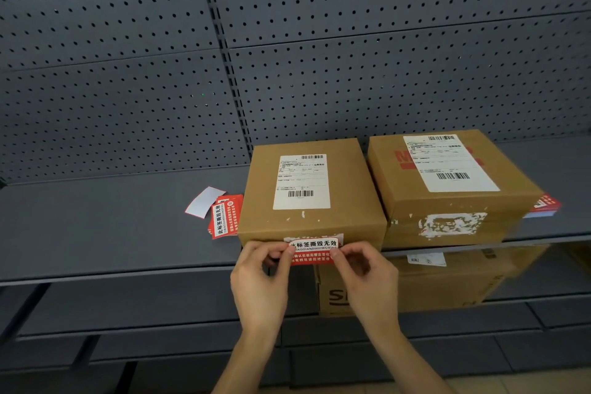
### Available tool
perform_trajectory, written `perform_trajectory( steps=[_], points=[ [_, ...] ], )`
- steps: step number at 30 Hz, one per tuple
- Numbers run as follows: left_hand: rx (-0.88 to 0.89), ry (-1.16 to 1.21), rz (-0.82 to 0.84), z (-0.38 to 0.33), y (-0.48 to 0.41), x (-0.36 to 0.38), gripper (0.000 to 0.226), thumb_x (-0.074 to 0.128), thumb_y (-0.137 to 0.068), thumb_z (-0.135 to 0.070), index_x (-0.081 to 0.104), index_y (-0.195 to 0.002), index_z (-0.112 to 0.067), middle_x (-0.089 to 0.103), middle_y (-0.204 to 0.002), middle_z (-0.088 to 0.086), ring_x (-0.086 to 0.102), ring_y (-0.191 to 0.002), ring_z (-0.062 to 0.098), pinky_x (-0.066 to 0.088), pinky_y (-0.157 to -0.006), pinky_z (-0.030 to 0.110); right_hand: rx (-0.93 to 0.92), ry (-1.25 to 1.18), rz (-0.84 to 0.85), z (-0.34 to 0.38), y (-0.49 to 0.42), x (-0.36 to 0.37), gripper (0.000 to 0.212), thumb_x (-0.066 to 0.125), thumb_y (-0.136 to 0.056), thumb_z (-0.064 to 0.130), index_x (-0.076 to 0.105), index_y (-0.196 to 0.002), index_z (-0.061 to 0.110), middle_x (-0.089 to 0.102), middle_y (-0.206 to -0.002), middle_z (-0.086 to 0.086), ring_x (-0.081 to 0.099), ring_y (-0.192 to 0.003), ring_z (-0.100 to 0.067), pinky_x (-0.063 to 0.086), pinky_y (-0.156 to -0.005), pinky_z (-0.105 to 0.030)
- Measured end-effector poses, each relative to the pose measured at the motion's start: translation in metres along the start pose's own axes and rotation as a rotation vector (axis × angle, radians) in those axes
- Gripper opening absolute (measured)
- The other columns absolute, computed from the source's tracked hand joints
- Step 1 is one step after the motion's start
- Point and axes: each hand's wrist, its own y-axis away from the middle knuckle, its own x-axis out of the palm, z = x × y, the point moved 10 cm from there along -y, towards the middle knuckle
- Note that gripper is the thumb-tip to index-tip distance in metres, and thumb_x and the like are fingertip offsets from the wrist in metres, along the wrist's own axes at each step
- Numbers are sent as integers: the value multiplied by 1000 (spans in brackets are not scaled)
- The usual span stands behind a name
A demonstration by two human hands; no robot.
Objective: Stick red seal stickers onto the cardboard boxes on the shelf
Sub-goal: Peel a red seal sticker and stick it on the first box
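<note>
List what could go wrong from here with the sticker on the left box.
1. Both hands, left and right, pinch the red sticker at the box's front edge; uneven pressing may leave it creased or crooked.
2. White residue shows at that edge, as on the right box; the sticker may grip poorly there.
3. The box sits at the shelf lip; a hard push could shift it.

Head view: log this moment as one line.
step: sticking seal | left hand: pinching red sticker | right hand: pinching it too | target: front edge of left box | right box: unsealed
</note>
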Motion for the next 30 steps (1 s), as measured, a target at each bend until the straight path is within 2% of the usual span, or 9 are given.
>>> perform_trajectory(
  steps=[5, 8, 13, 16, 20, 23, 25, 27, 30],
  points=[
    [24, -77, -22, -2, -2, 0, 10, 89, -87, -32, 82, -93, -29, 69, -93, -18, 69, -85, 3, 62, -74, 24, -7, 36, -63, 4, -1, -1, 9, 84, -87, 31, 80, -91, 24, 77, -83, 20, 73, -80, 3, 54, -66, -8],
    [73, -140, -57, -6, -2, -3, 10, 90, -86, -35, 83, -91, -29, 68, -90, -19, 68, -79, 2, 63, -72, 31, -16, 66, -92, 5, -2, -3, 11, 85, -86, 32, 83, -93, 24, 78, -82, 19, 74, -77, 5, 57, -67, -11],
    [205, -318, -129, -15, -2, -4, 19, 92, -82, -39, 84, -91, -25, 67, -90, -9, 62, -84, 13, 58, -73, 43, -41, 130, -111, 11, -3, -3, 11, 86, -85, 35, 84, -92, 26, 78, -80, 20, 73, -77, 6, 54, -65, -6],
    [213, -329, -176, -15, -2, -5, 31, 96, -77, -39, 80, -96, -22, 63, -100, -2, 53, -96, 14, 53, -80, 40, -63, 162, -107, 14, -4, -1, 13, 86, -85, 37, 84, -93, 27, 79, -82, 20, 73, -78, 8, 55, -65, -6],
    [190, -295, -228, -11, -8, -12, 56, 99, -74, -36, 67, -116, -17, 61, -122, 8, 52, -113, 23, 44, -93, 36, -82, 188, -97, 13, -5, 0, 15, 84, -86, 38, 83, -93, 25, 79, -86, 18, 72, -77, 8, 53, -67, -4],
    [294, -344, -186, -20, -18, -12, 54, 92, -82, -38, 72, -128, -18, 60, -140, 8, 52, -133, 29, 36, -106, 35, -77, 197, -99, 12, -6, -1, 15, 85, -85, 40, 82, -89, 25, 78, -84, 18, 72, -75, 8, 53, -67, -3],
    [362, -359, -143, -21, -24, -10, 45, 89, -86, -34, 76, -127, -22, 63, -145, 4, 52, -142, 29, 36, -114, 41, -79, 192, -113, 12, -8, -4, 15, 85, -85, 39, 81, -86, 25, 77, -80, 18, 73, -76, 6, 52, -66, -4],
    [390, -347, -112, -18, -29, -10, 42, 89, -87, -29, 78, -127, -22, 67, -142, -1, 55, -141, 28, 37, -118, 46, -77, 186, -126, 11, -10, -7, 16, 86, -84, 39, 80, -84, 25, 76, -77, 19, 72, -80, 6, 53, -65, -5],
    [418, -374, -37, -14, -31, -5, 52, 92, -84, -28, 74, -132, -22, 65, -142, -1, 56, -140, 28, 38, -119, 49, -83, 228, -107, 11, -13, -7, 19, 88, -81, 44, 76, -80, 28, 71, -73, 23, 70, -81, 6, 53, -65, -6]
  ],
)
